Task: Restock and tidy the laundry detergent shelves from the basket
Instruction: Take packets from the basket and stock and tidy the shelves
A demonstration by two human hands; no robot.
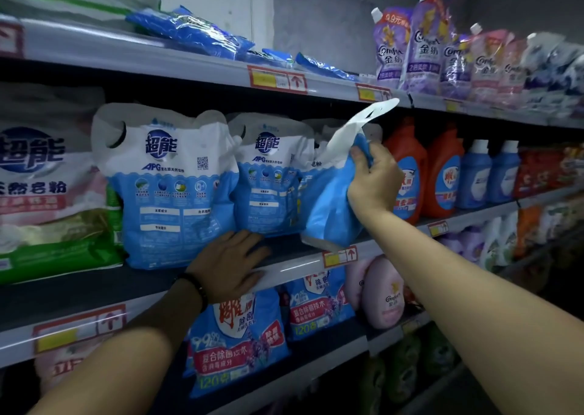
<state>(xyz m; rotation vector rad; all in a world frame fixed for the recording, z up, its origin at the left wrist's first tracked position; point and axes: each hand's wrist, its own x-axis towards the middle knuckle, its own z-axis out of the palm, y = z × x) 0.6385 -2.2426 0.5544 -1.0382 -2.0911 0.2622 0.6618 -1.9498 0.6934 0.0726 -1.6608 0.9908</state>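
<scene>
Bag in hand
My right hand (374,182) grips the detergent bag (328,212); at eight o'clock, my left hand (229,264) lies flat on the shelf (94,288).

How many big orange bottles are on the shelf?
2. One orange bottle stands just behind the right hand, the second orange bottle beside it toward the blue bottles. More may be hidden behind them.

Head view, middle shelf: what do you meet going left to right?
Green-and-pink powder bag → first blue-and-white bag → second blue-and-white bag → tilted blue bag gripped by the right hand → orange bottles → blue bottles → red packs.
</scene>
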